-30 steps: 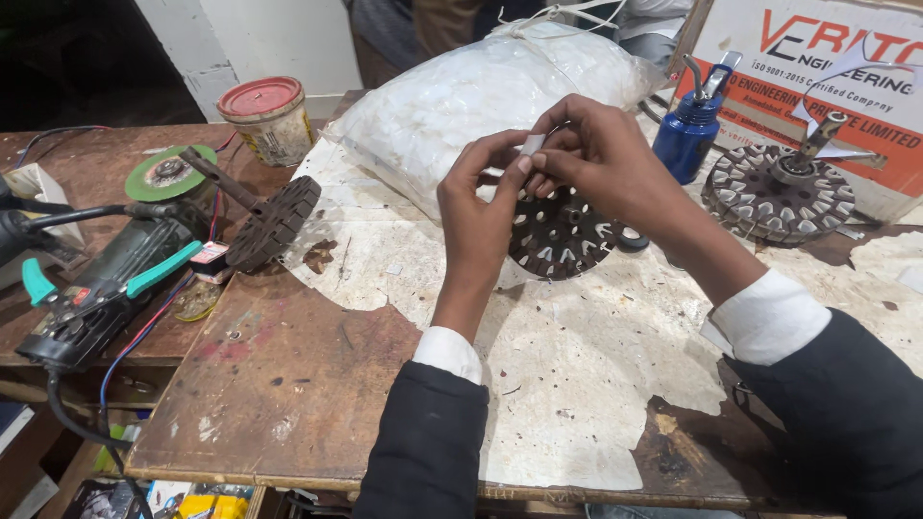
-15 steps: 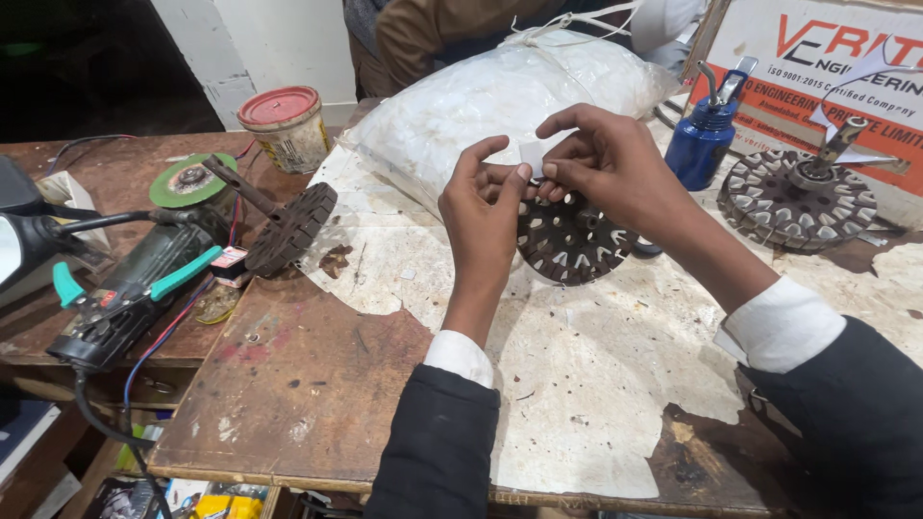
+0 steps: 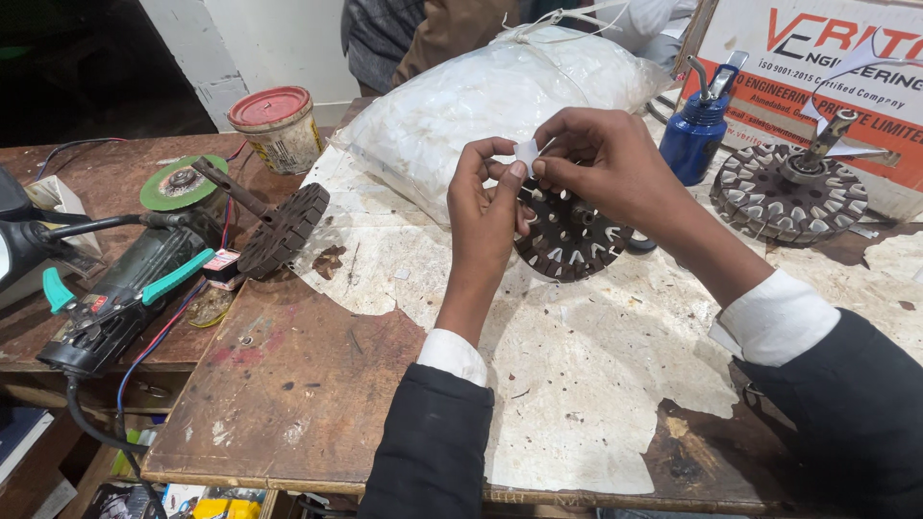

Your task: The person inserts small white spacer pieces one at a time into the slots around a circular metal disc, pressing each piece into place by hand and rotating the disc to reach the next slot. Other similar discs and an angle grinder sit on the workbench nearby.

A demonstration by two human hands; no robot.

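Both hands meet above the worn wooden workbench [image 3: 288,404]. The left hand [image 3: 486,207] and the right hand [image 3: 601,163] pinch a small white slip of paper [image 3: 526,154] between thumbs and fingertips, the other fingers curled. Just beneath them lies a dark round slotted metal motor core [image 3: 567,240] on a torn white sheet [image 3: 596,384]. A bulging clear plastic bag of white pieces [image 3: 481,106] sits behind, a blue oil can [image 3: 700,135] beside it.

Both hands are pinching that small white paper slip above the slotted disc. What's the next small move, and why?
Probably lower the white slip toward an open slot of the dark disc. The left hand and right hand hold it just above the disc, and many slots already show white inserts.
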